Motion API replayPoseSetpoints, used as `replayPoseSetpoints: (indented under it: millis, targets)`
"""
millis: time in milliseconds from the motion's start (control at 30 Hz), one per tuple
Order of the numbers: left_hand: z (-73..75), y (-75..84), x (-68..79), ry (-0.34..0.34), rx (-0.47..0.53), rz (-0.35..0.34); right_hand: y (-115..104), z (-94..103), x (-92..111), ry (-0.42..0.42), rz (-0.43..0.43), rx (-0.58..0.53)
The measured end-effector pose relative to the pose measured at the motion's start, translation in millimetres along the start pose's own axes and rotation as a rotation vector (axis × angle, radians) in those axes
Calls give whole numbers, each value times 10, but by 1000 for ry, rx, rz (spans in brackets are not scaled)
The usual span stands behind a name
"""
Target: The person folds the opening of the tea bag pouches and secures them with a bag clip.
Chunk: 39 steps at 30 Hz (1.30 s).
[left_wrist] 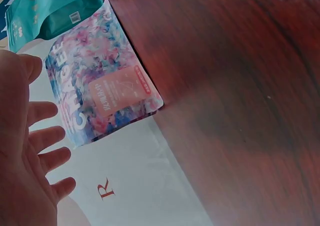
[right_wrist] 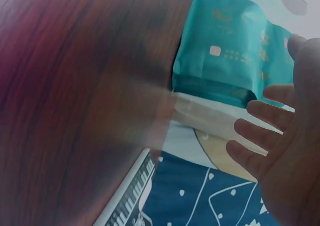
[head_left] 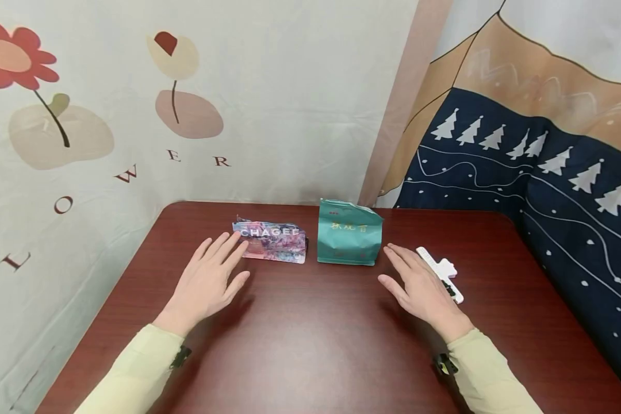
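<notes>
My left hand [head_left: 207, 282] hovers above the table with its fingers stretched out and holds nothing. Its fingertips overlap the near left corner of a pink and blue patterned CHAGEE pouch [head_left: 276, 244] in the head view. To the right of that pouch stands an upright green bag [head_left: 349, 236] with gold characters, its top creased. My right hand [head_left: 419, 282], fingers also extended and holding nothing, is just right of the green bag. Partly hidden behind this hand lies a white clip [head_left: 440, 273]; its toothed long edge shows in the right wrist view.
All of this is on a dark red-brown wooden table [head_left: 310, 333] with rounded far corners. A pale cloth [head_left: 290, 115] with flower prints hangs behind it. Along the right side hangs a navy cloth [head_left: 476, 167] with white trees.
</notes>
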<state>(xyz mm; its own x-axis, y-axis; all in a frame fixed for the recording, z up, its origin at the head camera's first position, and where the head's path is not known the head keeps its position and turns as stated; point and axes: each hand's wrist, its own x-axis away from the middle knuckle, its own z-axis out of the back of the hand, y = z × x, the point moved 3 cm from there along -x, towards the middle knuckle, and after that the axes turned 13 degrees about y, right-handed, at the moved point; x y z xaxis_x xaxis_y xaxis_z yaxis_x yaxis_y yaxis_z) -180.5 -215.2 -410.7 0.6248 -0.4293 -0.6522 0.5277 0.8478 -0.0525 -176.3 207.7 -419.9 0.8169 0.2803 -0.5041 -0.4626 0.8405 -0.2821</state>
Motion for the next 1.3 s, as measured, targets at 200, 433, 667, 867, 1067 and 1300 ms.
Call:
replayPoseSetpoints:
  millis: [200,433,667,867,1067,1300]
  targets:
    - [-44,11,-59,29,15,-23,-85,-40,-49,8,-16,-42]
    - [-95,35,-124,87,41,-39,-180,-88,-98,54,19,-102]
    - [-141,76,-201,117,58,-41,-255,-120,-159,71,17,-145]
    - [-150,115,-275,118,70,-35,-332,-173,-225,58,19,-195]
    - [-159,159,-350,129,76,-52,-416,-217,-280,60,24,-233]
    - [-176,195,-398,156,80,-50,-515,-280,-334,65,22,-297]
